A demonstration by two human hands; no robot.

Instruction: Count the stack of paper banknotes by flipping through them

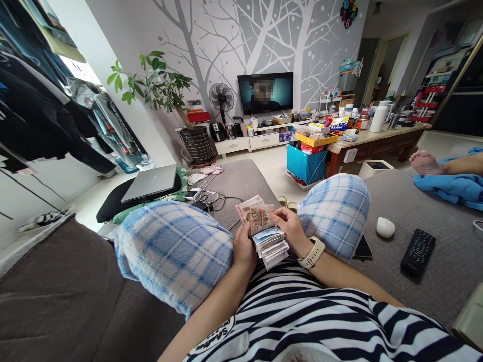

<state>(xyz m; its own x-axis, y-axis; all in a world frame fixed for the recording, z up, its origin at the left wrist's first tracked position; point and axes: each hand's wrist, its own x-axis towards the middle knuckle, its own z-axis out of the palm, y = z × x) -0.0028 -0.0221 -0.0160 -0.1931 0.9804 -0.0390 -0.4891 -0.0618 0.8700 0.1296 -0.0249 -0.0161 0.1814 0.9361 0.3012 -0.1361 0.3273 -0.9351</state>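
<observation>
Between my knees I hold a stack of banknotes [269, 246] over my lap. My left hand [244, 247] grips the stack from its left side, thumb on top. A brownish note marked 20 [258, 218] lies spread above the folded stack, and pinkish notes [249, 202] fan out behind it. My right hand [290, 226] pinches the right edge of the brownish note between thumb and fingers. On that wrist sits a cream watch [312, 252]. Bluish and pale note edges show in the lower part of the stack.
On the grey sofa, a laptop [150, 183] and cables lie ahead to the left. To the right are a white mouse [385, 227], a black remote [418, 251] and another person's bare foot [426, 163]. A blue bin [306, 165] stands by the cluttered table [407, 136].
</observation>
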